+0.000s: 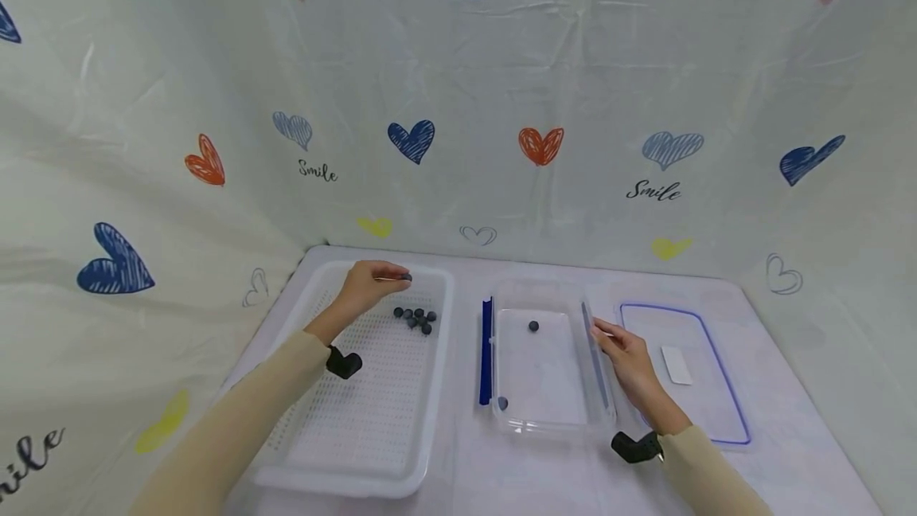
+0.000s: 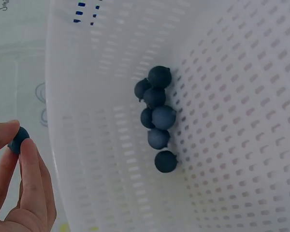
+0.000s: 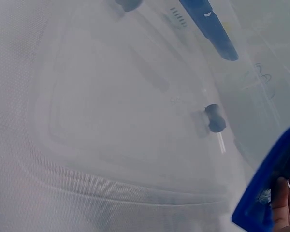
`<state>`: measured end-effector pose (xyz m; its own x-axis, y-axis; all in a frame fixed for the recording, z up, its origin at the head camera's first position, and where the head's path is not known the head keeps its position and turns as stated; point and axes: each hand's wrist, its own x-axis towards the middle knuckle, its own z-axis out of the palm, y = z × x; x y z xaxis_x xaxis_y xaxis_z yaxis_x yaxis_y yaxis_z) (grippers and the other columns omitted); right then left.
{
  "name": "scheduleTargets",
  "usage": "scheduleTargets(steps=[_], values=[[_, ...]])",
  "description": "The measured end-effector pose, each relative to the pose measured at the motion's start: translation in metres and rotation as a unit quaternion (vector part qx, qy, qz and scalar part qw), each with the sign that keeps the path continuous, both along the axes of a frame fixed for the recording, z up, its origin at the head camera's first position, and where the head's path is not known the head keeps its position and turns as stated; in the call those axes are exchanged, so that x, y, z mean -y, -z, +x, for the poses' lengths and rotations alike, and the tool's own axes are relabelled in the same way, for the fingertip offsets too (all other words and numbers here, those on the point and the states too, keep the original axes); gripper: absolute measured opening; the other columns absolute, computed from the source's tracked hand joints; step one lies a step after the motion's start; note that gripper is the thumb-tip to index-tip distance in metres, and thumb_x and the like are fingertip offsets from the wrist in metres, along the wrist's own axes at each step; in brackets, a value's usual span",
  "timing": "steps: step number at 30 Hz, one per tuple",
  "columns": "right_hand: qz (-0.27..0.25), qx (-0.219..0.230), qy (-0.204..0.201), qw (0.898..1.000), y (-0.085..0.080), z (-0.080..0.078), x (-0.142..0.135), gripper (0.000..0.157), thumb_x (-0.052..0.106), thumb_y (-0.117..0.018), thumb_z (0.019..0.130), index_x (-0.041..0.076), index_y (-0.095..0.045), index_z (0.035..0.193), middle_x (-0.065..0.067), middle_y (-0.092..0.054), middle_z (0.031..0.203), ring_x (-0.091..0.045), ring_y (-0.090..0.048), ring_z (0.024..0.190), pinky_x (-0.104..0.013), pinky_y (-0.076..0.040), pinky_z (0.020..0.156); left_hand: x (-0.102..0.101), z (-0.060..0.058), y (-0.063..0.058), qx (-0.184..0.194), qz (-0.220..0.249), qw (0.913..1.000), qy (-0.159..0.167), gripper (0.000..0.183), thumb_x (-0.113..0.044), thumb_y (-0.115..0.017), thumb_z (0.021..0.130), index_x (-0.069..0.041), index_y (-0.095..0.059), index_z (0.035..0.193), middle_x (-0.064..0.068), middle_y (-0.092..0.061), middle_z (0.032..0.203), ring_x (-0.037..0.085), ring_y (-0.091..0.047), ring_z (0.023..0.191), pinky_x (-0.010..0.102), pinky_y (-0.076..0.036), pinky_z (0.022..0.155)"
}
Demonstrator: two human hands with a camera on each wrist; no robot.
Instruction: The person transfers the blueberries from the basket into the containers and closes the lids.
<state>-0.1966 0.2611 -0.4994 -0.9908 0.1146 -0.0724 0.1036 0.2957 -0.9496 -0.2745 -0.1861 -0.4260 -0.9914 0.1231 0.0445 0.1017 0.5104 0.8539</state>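
Observation:
My left hand pinches one blueberry between thumb and fingertips, over the far part of a white perforated basket. Several more blueberries lie bunched on the basket floor, near its right wall in the head view. To the right stands a clear rectangular container with one blueberry toward its far end and another at its near left corner. At that container's right side, my right hand holds the blue-edged side flap with thumb and fingers.
A second blue flap stands along the container's left side, facing the basket. Right of the container lies a clear lid with a blue seal, and a small white rectangle shows within its outline. A heart-printed curtain hangs behind the table.

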Motion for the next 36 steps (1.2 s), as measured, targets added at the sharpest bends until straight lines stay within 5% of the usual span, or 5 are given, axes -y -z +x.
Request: scheduleTargets(steps=[10,36], values=[[0.008,0.023,-0.010,1.000,-0.004,0.002,0.000,0.059,0.039,-0.057,0.102,0.000,-0.047,0.146,-0.020,-0.048,0.145,0.001,-0.053,0.101,-0.019,-0.047,0.093,-0.031,0.003,-0.020,0.020,0.046,0.9976,0.047,0.029,-0.017,-0.078,0.089,-0.005,-0.074,0.114,0.010,-0.072,0.112,0.026,-0.068,0.103,0.043,-0.053,0.092],[-0.005,0.025,0.001,1.000,0.001,0.002,0.000,0.059,0.038,-0.058,0.102,-0.001,-0.047,0.146,-0.020,-0.049,0.144,0.001,-0.053,0.097,-0.014,-0.046,0.086,-0.120,0.011,-0.035,0.007,0.050,0.9844,0.169,0.024,-0.013,-0.080,0.086,-0.006,-0.075,0.109,0.003,-0.073,0.102,0.017,-0.069,0.091,0.030,-0.057,0.083]])
